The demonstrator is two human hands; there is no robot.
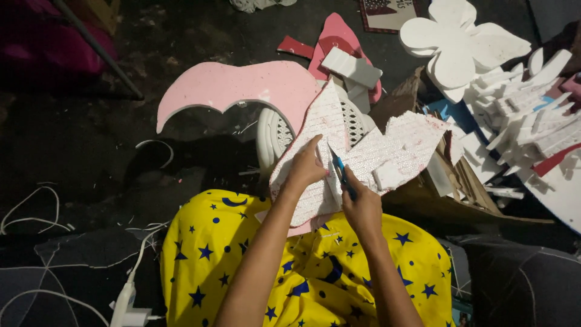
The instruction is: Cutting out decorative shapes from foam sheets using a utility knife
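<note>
Here the left hand presses flat, fingers spread, on a white glittery foam cut-out with pink edges lying across the lap in yellow star-print cloth. The right hand is closed around a blue-handled craft knife, blade in the foam's middle notch. Judging by this, the cut is partway: the right wing is shaped, the near edge still rough. A pink foam crescent lies far left.

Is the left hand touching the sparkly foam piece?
Touching. The head view shows the left hand pressed flat on the glittery foam sheet, fingers on its surface, with no gap visible.
</note>
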